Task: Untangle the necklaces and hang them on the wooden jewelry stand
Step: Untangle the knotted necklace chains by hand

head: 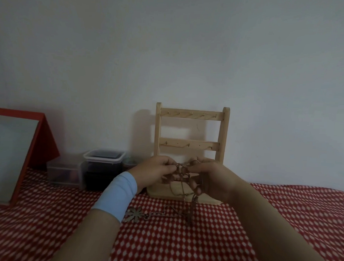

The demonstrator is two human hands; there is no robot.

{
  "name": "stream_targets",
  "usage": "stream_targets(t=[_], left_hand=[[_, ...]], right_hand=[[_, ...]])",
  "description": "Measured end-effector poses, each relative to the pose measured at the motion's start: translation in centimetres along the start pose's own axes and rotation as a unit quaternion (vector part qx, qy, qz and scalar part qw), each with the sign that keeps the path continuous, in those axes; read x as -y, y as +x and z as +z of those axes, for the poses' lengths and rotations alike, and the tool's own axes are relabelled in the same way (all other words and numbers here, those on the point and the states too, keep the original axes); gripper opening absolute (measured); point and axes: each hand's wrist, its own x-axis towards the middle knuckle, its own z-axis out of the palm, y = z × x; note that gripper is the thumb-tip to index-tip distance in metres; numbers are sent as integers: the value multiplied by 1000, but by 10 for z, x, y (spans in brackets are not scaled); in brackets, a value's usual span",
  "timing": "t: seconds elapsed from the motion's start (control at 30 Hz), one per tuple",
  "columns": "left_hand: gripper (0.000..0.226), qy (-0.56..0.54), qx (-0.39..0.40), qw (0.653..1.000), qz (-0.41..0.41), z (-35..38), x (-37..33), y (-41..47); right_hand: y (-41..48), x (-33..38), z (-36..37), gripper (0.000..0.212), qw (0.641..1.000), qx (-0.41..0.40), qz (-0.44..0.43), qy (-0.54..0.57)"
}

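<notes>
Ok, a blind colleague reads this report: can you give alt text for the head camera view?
The left hand and right hand pinch tangled necklaces in front of a wooden jewelry stand; chain and a flower pendant trail onto the red-and-white cloth. Plastic containers and a red-framed mirror stand at left.

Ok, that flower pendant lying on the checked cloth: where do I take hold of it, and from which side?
Probably best to pinch the chain just right of the flower pendant, coming down from above. The pendant lies flat on the cloth, so its petals offer little edge to grip, and the left wrist covers its left side.
</notes>
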Motion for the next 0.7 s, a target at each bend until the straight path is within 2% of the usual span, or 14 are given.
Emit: stream_targets(t=[0.13, 0.23, 0.3, 0.43, 0.47, 0.6, 0.7], left_hand=[[30, -150, 36, 988, -6, 6, 0, -1], [30, -198, 24, 980, 7, 9, 1, 0], [28, -171, -7, 985, 15, 9, 3, 3], [22, -33, -65, 997, 32, 6, 4, 5], [19, -7, -72, 997, 38, 6, 3, 4], [6, 29, -101, 993, 57, 6, 0, 3], [2, 78, -107, 988, 74, 6, -1, 1]], right_hand=[[4, -3, 1, 18, 999, -42, -9, -33], [7, -3, 2, 14, 997, -60, -23, -50], [8, -2, 1, 3, 997, -70, -24, -34], [9, -4, -1, 39, 997, -51, -9, -49], [9, -5, -1, 40, 997, -43, -11, -65], [6, -3, 2, 15, 990, -77, -32, -116], [4, -2, 4, 17, 978, -119, -60, -163]])
